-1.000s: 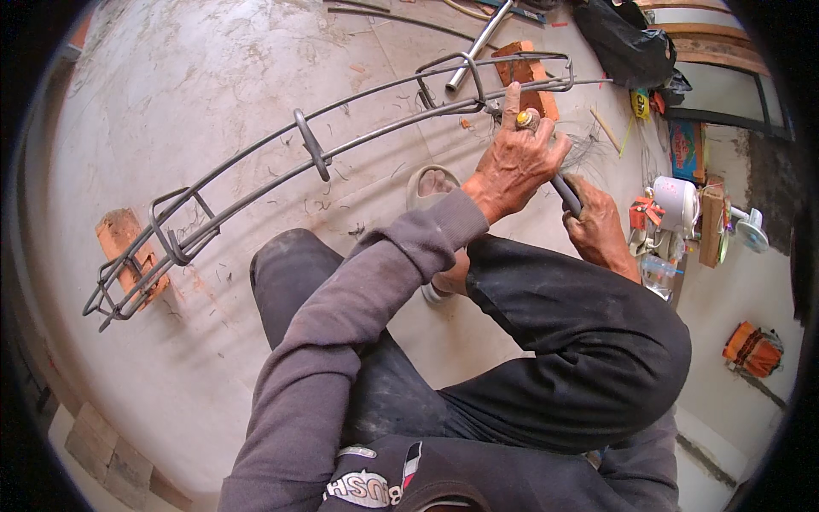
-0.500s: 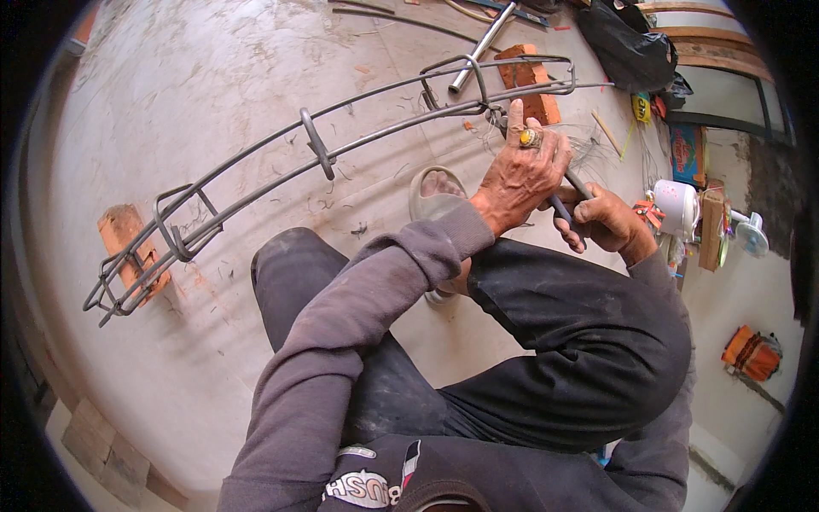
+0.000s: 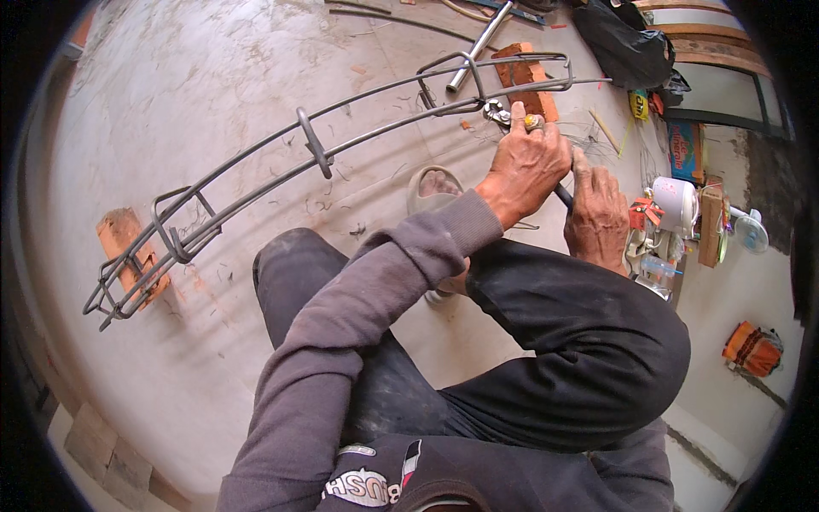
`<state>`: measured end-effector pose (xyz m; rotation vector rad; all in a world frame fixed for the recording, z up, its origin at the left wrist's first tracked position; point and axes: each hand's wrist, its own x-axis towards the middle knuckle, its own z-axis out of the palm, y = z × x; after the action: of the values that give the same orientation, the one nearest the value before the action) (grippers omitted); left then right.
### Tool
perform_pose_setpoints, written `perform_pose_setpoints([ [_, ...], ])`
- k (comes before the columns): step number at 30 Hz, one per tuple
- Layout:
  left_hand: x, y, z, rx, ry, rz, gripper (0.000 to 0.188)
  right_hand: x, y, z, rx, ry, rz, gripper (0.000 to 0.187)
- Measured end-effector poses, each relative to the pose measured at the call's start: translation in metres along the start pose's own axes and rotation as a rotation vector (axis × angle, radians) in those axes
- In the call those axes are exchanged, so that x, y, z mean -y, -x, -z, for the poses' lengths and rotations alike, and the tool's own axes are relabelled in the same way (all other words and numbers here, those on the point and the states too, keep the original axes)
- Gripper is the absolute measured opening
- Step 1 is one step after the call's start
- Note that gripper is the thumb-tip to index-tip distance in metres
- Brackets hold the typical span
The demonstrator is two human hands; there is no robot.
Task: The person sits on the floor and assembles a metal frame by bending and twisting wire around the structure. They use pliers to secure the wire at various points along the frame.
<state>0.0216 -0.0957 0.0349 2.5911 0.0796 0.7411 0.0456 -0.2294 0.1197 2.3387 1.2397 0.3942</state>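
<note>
Your left hand (image 3: 525, 166) clasps the pincers (image 3: 496, 112) behind their head, beside the metal frame (image 3: 313, 143); your right hand (image 3: 599, 218) curls at the handles. Frame lies across bricks (image 3: 541, 106).

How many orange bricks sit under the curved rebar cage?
2: the left brick under the left end of the rebar cage, and the right brick under its right end. Bars cross both; others could be hidden.

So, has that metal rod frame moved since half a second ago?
No. Judged against the left brick, the metal rod frame shows no visible shift either way; its end crosses the same spot.
</note>
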Motion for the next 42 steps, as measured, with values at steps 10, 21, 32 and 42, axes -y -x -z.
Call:
perform_pose_setpoints([
  [10, -0.013, 0.012, 0.054, 0.083, 0.031, -0.186, 0.042, -0.019, -0.015, -0.041, 0.252, -0.858, 0.001, 0.044],
  [21, 0.019, 0.027, 0.042, 0.018, -0.167, -0.112, 0.082, -0.014, -0.005, -0.039, 1.125, -2.244, -0.461, 0.053],
  [32, 0.031, 0.023, -0.010, -0.061, 0.079, -0.258, 0.013, -0.029, -0.001, -0.030, 0.854, -1.829, -0.431, 0.057],
  [42, 0.020, 0.007, 0.001, 0.209, -0.023, -0.169, 0.013, 0.007, 0.025, -0.044, 0.100, -0.761, -0.218, 0.033],
])
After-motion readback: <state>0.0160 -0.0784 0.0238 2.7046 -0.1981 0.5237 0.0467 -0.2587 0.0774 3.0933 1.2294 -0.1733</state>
